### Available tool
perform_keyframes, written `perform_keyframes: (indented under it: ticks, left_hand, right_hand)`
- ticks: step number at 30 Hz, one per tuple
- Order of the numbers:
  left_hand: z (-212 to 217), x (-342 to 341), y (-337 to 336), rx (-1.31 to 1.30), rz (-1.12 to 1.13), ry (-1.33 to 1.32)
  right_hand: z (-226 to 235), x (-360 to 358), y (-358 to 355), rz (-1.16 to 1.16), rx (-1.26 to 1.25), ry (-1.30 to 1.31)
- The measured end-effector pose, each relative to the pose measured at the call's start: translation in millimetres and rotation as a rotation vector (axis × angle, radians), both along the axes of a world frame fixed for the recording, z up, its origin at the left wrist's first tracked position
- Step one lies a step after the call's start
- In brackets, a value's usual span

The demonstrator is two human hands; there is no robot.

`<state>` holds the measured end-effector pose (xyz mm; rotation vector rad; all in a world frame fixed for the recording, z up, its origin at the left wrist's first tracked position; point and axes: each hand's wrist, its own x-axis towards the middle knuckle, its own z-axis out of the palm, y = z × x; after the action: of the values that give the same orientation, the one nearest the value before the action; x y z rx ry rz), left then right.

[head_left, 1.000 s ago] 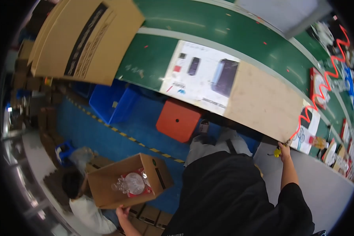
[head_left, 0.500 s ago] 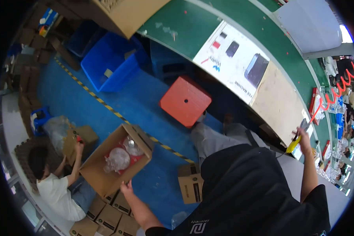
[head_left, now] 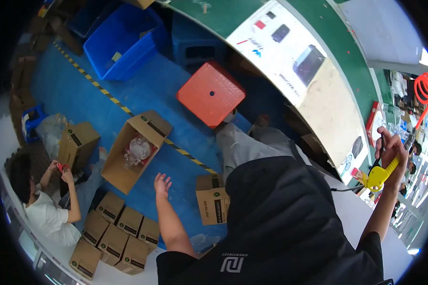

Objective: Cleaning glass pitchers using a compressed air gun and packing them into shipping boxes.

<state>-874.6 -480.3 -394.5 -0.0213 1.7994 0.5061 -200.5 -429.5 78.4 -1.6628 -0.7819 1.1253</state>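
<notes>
Gripping a yellow tool [head_left: 378, 177] with my right hand [head_left: 393, 151], I am holding it beside the corner of the worktable [head_left: 337, 109]. My right fingers are curling around the tool's upper part, and a red coiled hose [head_left: 426, 88] is leading toward it. My left hand [head_left: 162, 184] is holding nothing: its fingers are spreading apart, and it is hovering just beside an open carton [head_left: 115, 167] without touching it.

The carton is standing to the left of my left hand, apparently on the blue floor [head_left: 161, 90], its mouth facing me. A clear item [head_left: 139, 149] is lying inside, next to something red that it is partly covering.

Status, by my judgement: some loading is done, since contents are sitting in the carton; closing is not done, since the mouth is standing uncovered. Whether anything more is belonging inside, I am not able to tell. The tool is not contacting the carton; the two are lying well apart.

Nearby, several smaller boxes [head_left: 113, 241] are standing grouped at lower left, all appearing closed, and a co-worker [head_left: 50, 216] is sitting behind them, handling a small red object [head_left: 62, 166].
</notes>
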Motion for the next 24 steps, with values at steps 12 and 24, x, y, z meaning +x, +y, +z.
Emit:
perform_keyframes:
  ticks: [12,24]
  left_hand:
    - [244,388,111,0.843,-1.554,-0.639]
    - [194,605,75,0.963,-2.284,-0.539]
  right_hand:
    - [55,92,-33,-0.109,0.285,0.424]
    - [34,185,-213,-0.504,0.586,0.453]
